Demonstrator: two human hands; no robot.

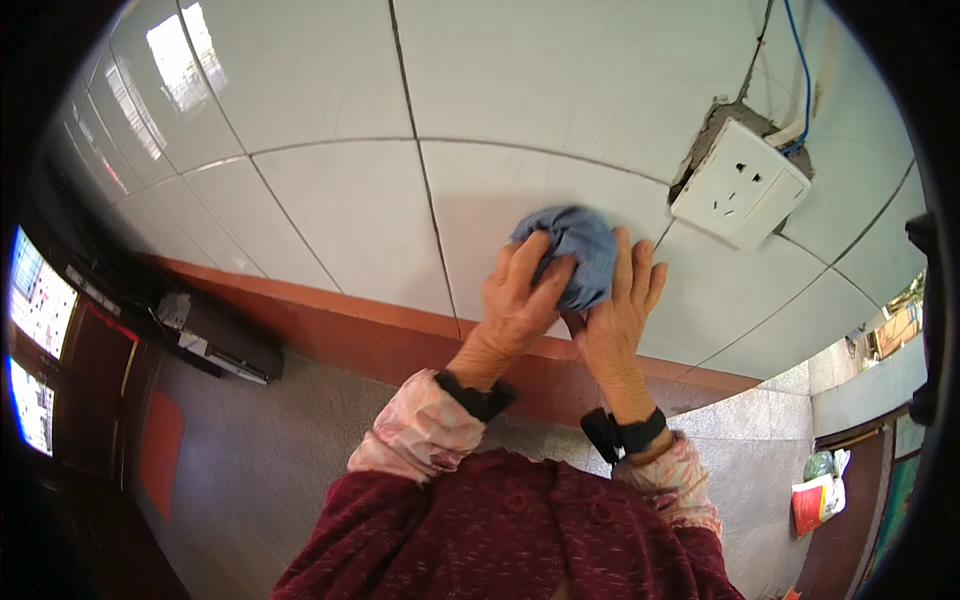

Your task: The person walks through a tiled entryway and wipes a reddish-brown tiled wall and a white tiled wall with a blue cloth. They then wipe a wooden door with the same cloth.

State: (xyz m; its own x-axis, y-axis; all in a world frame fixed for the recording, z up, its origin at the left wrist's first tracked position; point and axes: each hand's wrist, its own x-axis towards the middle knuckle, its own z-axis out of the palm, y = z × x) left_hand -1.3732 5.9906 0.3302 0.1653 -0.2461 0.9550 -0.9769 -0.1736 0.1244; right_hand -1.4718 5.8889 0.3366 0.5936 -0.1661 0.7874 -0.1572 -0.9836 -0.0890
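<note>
A bunched blue cloth lies against the white tiled wall in front of me. My left hand grips it from the left, with its fingers bent over the folds. Just to the right is my right hand, its fingers extended up along the tile beside the cloth; its thumb is near the cloth's lower edge, partly hidden. Whether that hand also holds the cloth, I cannot tell. Black bands are round both wrists.
A white wall socket sits tilted in a rough cutout right of my hands, with a blue wire above it. Reddish-brown tiles edge the wall's foot. A dark box-like object stands at left; bags are at lower right.
</note>
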